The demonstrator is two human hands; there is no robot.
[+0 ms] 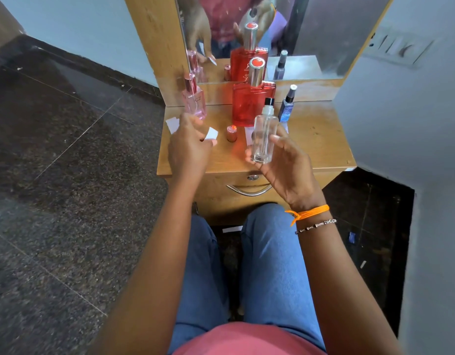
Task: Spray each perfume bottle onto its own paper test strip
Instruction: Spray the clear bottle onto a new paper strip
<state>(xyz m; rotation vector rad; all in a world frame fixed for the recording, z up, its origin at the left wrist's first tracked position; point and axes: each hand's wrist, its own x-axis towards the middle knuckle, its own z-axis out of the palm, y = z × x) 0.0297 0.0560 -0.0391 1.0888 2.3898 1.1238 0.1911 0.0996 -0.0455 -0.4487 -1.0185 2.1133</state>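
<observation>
My right hand holds a clear glass perfume bottle upright above the front of the wooden table; its black nozzle points up. A white paper test strip sticks out from the fingers of my left hand, left of the bottle. Behind stand a big red bottle with a silver cap, a pink bottle at the left, and a slim blue bottle at the right. Another white strip lies near the table's left edge. One more strip lies partly hidden behind the clear bottle.
A small red-and-gold cap stands on the table between my hands. A mirror rises at the back and reflects the bottles. A drawer with a metal handle sits below the tabletop. My knees are under the front edge.
</observation>
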